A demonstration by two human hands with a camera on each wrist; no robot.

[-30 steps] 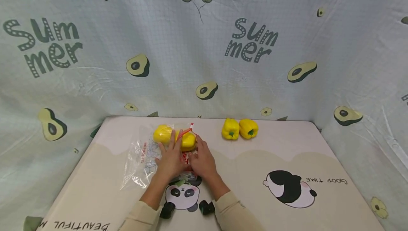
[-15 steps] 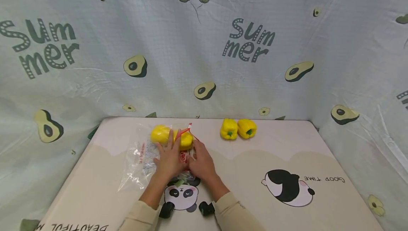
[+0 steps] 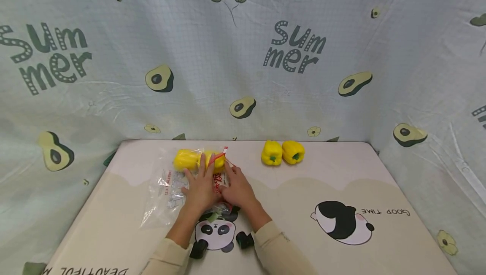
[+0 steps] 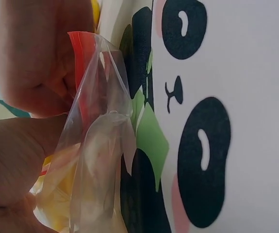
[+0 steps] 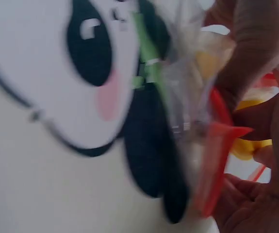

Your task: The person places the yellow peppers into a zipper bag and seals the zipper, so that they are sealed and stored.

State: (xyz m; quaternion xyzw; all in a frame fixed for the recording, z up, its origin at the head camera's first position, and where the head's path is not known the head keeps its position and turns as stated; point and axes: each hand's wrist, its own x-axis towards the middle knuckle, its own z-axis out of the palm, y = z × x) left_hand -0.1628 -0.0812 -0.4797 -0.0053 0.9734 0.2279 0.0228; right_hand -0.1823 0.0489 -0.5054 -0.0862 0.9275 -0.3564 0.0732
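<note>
A clear resealable plastic bag (image 3: 161,205) with red edging lies at the left of the table. Two yellow peppers (image 3: 184,160) show through its plastic at the far end. My left hand (image 3: 201,188) rests over the bag with its fingers spread and fairly straight, reaching to the nearer-right pepper. At the bag's right side my right hand (image 3: 239,190) pinches the red-edged mouth; its thumb (image 5: 260,119) meets the red strip (image 5: 216,160) in the right wrist view. The left wrist view has the loose clear film (image 4: 98,160) bulging by the hands.
Two more yellow bell peppers (image 3: 271,153) stand side by side near the table's back edge, right of the bag. The table cover (image 3: 288,207) bears panda prints. A patterned curtain (image 3: 201,110) hangs behind and at both sides.
The peppers in the bag have shifted a little left and away. My right hand has moved slightly left along the bag's edge. The left hand has stayed nearly in place.
</note>
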